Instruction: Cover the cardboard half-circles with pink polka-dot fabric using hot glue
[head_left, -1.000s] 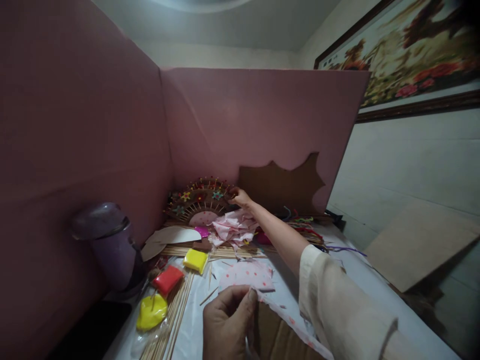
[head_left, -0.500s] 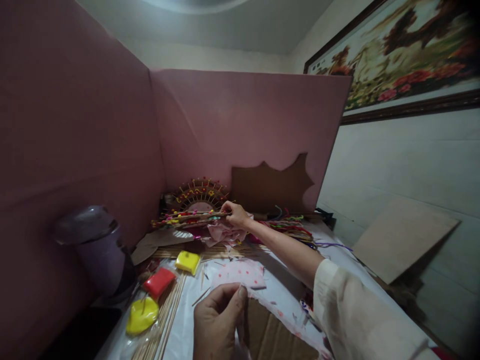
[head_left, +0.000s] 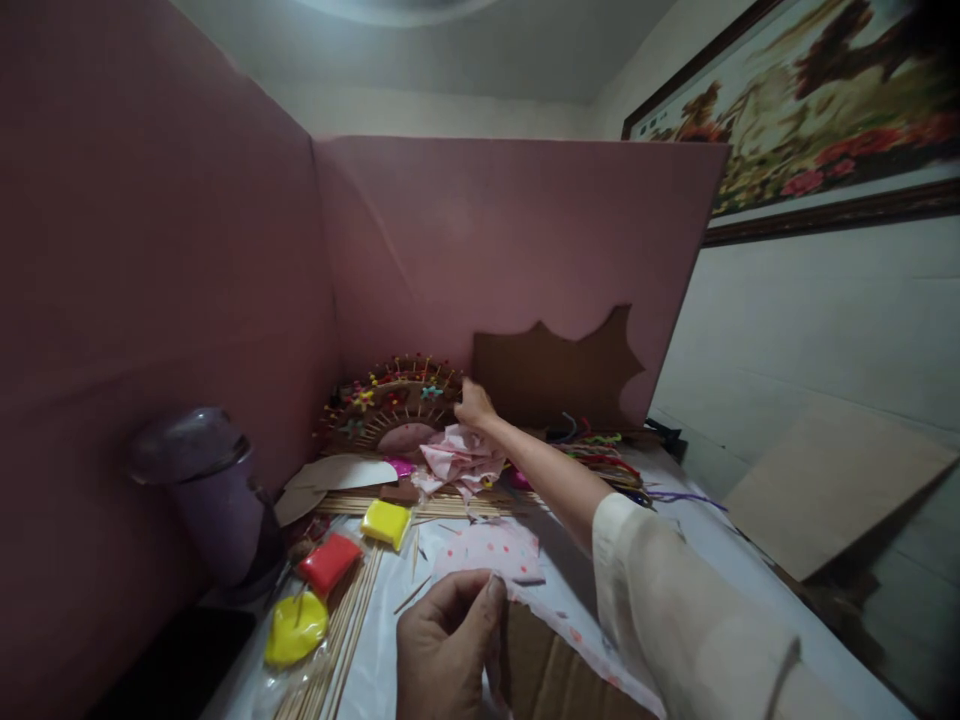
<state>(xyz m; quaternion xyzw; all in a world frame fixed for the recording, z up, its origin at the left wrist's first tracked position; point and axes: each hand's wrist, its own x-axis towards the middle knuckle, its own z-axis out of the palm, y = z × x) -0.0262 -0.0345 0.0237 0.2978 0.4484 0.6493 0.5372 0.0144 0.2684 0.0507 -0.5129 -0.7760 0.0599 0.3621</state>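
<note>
At the bottom centre my left hand (head_left: 454, 645) pinches the edge of a brown cardboard piece (head_left: 551, 665). Thin pink dotted material (head_left: 574, 632) runs along that piece's border. My right hand (head_left: 475, 403) reaches to the back and is closed at the right end of a fan-shaped cardboard piece (head_left: 409, 398), its fingertips partly hidden. Sticks with coloured tips and small clay-like shapes decorate the fan, which leans up against a similar arch behind it. Just below my right hand lies a crumpled pink cloth or paper (head_left: 461, 455).
Yellow packet (head_left: 386, 524), red packet (head_left: 328, 564) and yellow lump (head_left: 296, 628) lie on the left by thin wooden sticks (head_left: 341, 640). A lidded purple bin (head_left: 217, 510) stands beyond. Coloured pipe cleaners (head_left: 600, 460) lie right, before jagged cardboard (head_left: 555, 370). Pink panels enclose the back and left.
My right hand has tipped the decorated fan from nearly flat to upright against the arch behind. My left hand keeps its pinch on the cardboard. The view has shifted slightly left.
</note>
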